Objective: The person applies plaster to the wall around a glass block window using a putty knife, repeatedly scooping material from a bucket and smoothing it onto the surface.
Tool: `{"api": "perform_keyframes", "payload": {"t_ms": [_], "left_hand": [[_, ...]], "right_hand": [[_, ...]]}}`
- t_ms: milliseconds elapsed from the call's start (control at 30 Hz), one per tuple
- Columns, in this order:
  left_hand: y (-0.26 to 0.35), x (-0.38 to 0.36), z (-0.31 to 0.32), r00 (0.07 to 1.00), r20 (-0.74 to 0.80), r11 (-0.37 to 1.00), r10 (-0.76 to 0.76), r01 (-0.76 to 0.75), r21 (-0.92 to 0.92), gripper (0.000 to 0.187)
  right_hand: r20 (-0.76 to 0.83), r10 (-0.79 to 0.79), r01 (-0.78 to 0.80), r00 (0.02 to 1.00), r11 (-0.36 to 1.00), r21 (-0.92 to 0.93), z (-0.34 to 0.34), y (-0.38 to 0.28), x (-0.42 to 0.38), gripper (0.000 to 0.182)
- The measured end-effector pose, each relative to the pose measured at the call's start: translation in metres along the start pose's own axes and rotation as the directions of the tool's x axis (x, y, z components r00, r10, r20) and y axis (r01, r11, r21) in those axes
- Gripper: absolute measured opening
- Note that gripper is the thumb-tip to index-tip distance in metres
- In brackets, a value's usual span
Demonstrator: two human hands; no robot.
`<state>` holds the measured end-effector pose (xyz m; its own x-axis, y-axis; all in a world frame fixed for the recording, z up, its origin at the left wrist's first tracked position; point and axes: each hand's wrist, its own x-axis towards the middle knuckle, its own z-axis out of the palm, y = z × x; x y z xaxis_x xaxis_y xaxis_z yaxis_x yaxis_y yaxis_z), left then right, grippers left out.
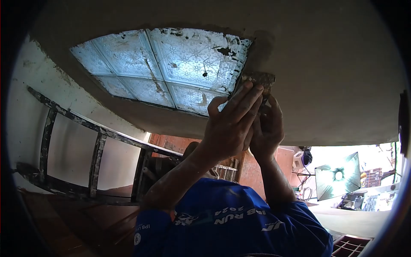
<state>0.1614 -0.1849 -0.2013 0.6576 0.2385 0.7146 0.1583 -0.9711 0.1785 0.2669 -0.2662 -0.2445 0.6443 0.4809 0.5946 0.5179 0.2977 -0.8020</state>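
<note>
My right hand [269,128] is curled around the handle of a mortar-stained trowel [266,79]; its handle is mostly hidden behind the fingers. My left hand [231,118] lies with its fingers stretched out against the trowel's blade, its thumb apart. The blade sits against the grey plastered wall [325,77], close to the lower right edge of a glass block window [192,64]. Dark smears and specks of mortar mark the glass. A darker, damp-looking patch of plaster [262,45] runs up beside the window from the blade.
A paint-spattered ladder [98,162] leans along the left, near a pale wall [30,81]. At the right, a bright square lamp [338,175] stands among tools and other clutter. Reddish-brown floor [261,167] shows behind my arms.
</note>
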Motion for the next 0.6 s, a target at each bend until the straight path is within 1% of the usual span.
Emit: {"api": "perform_keyframes", "payload": {"t_ms": [133,233,333,433,533,600], "left_hand": [[-0.001,-0.017,0.014,1.000,0.026,1.000,-0.016,0.016,-0.013,0.053],[0.000,-0.033,0.023,0.997,0.065,0.996,-0.047,0.052,-0.074,0.052],[0.007,-0.056,0.036,0.993,0.068,0.978,-0.096,0.107,-0.182,0.052],[0.016,-0.045,0.024,0.998,0.004,0.985,-0.063,0.062,-0.161,0.054],[0.016,-0.007,-0.010,0.999,-0.018,0.996,-0.028,0.026,-0.081,0.054],[0.006,0.008,-0.010,0.999,-0.036,0.999,-0.002,0.000,-0.034,0.054]], "right_hand": [[0.039,0.097,-0.095,0.995,0.995,-0.031,-0.006,0.019,-0.020,0.056],[0.049,0.124,-0.123,0.991,0.992,-0.024,-0.008,0.027,-0.034,0.055],[0.106,0.082,-0.053,0.991,0.966,-0.251,-0.020,0.032,-0.053,0.055],[0.050,-0.060,0.063,0.997,0.997,-0.052,-0.020,0.029,-0.045,0.054],[0.040,-0.127,0.130,0.991,0.989,-0.076,-0.014,-0.003,-0.009,0.053],[0.044,-0.095,0.098,0.995,0.993,-0.071,-0.008,-0.010,0.011,0.054]]}}
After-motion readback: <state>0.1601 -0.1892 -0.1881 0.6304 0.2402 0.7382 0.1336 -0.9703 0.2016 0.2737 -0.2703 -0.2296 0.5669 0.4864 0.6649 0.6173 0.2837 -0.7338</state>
